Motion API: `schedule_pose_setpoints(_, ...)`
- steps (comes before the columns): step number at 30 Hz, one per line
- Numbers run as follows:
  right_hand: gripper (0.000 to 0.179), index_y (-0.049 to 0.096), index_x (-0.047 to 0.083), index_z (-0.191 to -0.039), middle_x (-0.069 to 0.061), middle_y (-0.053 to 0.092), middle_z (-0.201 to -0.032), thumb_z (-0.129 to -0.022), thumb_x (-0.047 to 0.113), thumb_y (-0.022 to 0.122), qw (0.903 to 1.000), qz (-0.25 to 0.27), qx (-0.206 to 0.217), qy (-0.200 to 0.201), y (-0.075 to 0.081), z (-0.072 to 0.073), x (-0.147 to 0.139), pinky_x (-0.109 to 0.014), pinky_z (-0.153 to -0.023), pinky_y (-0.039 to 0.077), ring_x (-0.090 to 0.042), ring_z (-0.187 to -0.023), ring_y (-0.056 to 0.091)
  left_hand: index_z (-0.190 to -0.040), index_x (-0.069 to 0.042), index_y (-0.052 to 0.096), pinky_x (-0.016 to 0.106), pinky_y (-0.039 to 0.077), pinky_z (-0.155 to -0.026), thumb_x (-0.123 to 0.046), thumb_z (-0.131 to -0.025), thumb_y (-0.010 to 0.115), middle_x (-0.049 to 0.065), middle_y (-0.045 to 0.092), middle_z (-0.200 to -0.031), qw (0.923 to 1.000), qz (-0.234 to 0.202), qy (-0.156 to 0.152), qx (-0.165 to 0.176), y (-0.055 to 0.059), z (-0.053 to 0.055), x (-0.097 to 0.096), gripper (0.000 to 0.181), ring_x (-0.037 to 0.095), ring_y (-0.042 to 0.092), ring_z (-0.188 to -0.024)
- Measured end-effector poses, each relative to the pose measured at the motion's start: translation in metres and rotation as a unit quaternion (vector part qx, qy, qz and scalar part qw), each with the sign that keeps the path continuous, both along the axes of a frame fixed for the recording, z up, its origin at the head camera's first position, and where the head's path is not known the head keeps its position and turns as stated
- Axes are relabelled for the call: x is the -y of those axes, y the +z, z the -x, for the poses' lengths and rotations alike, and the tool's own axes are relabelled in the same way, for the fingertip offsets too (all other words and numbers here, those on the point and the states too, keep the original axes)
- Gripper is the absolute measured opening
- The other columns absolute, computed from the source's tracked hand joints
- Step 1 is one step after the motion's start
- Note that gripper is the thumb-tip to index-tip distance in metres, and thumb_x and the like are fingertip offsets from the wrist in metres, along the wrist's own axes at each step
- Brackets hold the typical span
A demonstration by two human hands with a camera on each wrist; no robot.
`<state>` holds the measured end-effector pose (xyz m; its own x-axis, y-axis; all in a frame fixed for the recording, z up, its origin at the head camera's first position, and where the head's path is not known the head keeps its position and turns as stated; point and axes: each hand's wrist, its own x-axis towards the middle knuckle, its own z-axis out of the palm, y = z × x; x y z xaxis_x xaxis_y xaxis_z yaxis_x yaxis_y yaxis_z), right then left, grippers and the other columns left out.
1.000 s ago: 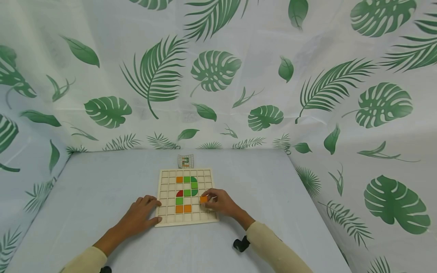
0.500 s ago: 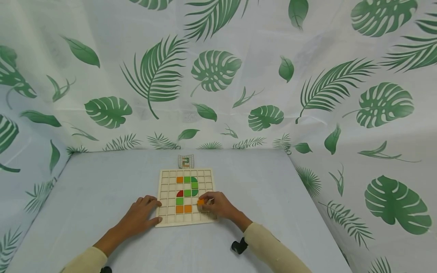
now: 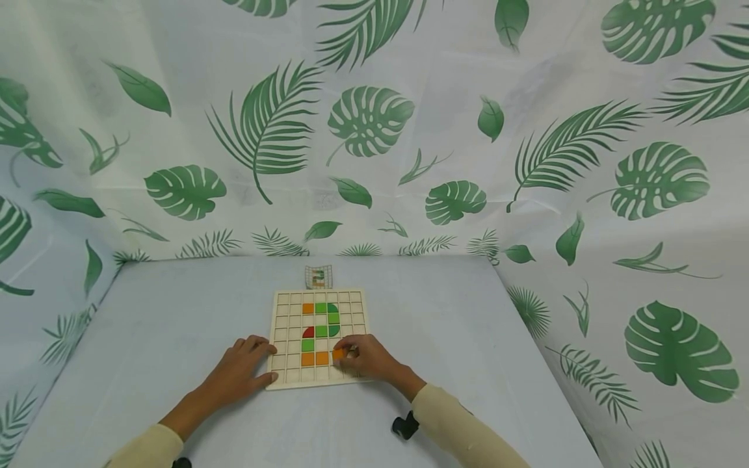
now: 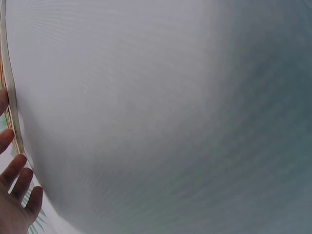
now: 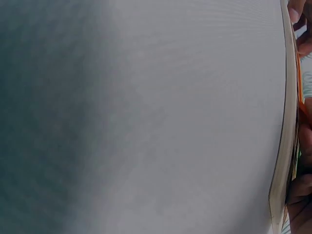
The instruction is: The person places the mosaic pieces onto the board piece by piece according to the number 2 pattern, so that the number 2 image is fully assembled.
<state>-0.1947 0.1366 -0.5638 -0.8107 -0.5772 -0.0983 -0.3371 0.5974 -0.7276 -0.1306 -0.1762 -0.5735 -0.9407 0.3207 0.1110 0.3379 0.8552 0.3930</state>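
Note:
In the head view, a pale wooden grid board (image 3: 290, 375) lies on the table. Set in its squares are orange tiles (image 3: 307, 359), green tiles (image 3: 321, 331) and a red quarter-round tile (image 3: 308, 332). My right hand (image 3: 372, 359) pinches an orange square tile (image 3: 338, 354) between thumb and fingers, just right of the orange pair in the lower row. Whether this tile touches the board is unclear. The fingertips and thumb of my left hand (image 3: 242, 368) rest on the board's left edge, fingers fairly straight. Only parts of the hands show at the wrist views' edges.
Behind the board lies a small card (image 3: 318, 277) with a gridded pattern in green and orange. A white cloth covers the table (image 3: 175, 312). Leaf-printed sheets (image 3: 374, 188) hang at the back and sides. Black wrist devices (image 3: 405, 426) show by the sleeves.
My right hand has moved left and toward me with the orange tile, from over the board's right part to beside the lower orange pair. My left hand stays put.

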Motion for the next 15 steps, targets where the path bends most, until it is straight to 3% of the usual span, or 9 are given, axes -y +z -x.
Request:
schedule_pose_setpoints(6, 0.027, 0.074, 0.012, -0.112, 0.007, 0.065, -0.094, -0.087, 0.02, 0.079, 0.9989, -0.021, -0.041, 0.004, 0.0008, -0.0019, 0.0036, -0.017, -0.074, 0.047, -0.004, -0.083, 0.054, -0.122, -0.019, 0.063, 0.05, 0.048, -0.091, -0.041, -0.086, 0.078, 0.006, 0.058, -0.127, 1.0, 0.005, -0.001, 0.001, 0.0003, 0.0006, -0.0003, 0.045, 0.029, 0.055, -0.113)
schedule_pose_setpoints(15, 0.027, 0.074, 0.014, -0.111, 0.009, 0.06, -0.089, -0.086, 0.021, 0.08, 0.9972, -0.039, -0.064, 0.005, 0.0019, -0.0025, 0.0059, -0.018, -0.074, 0.044, -0.004, -0.083, 0.051, -0.121, -0.017, 0.063, 0.049, 0.048, -0.089, -0.04, -0.085, 0.079, 0.007, 0.058, -0.127, 1.0, 0.005, -0.004, -0.003, 0.0013, 0.0, -0.0002, 0.045, 0.029, 0.055, -0.112)
